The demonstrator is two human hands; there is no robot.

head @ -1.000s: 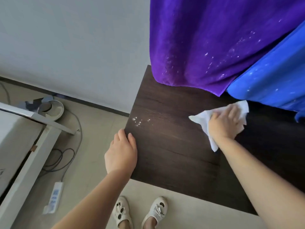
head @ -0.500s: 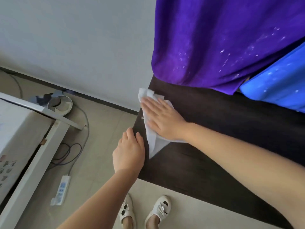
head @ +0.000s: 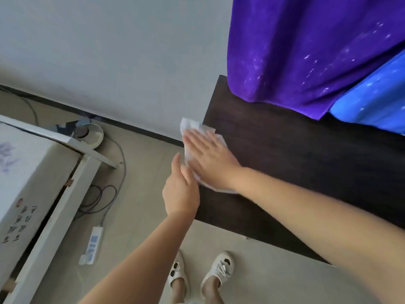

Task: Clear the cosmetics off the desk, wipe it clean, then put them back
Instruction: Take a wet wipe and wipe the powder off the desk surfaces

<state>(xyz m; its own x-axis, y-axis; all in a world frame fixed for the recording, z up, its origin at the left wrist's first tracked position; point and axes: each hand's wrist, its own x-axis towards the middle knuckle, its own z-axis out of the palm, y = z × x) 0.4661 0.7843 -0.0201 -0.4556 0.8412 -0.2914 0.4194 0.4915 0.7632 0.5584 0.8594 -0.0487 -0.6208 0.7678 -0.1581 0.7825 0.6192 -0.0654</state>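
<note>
The dark wood desk (head: 285,154) fills the right half of the view with nothing standing on its visible top. My right hand (head: 210,156) lies flat, fingers spread, pressing a white wipe (head: 190,126) onto the desk's left edge; part of the wipe hangs past the edge. My left hand (head: 180,191) is cupped just off that same edge, below the wipe, fingers apart and holding nothing. No cosmetics are in view.
A purple cloth (head: 306,51) and a blue cloth (head: 377,106) hang over the desk's back. On the floor left are a white bed frame (head: 54,205), a power strip (head: 93,244) with cables, and a round device (head: 89,134). My feet (head: 199,273) stand by the desk's front.
My right hand swept the wipe from the desk's middle to its left edge, over the white specks, which no longer show. My left hand moved off the edge to sit cupped beside it.
</note>
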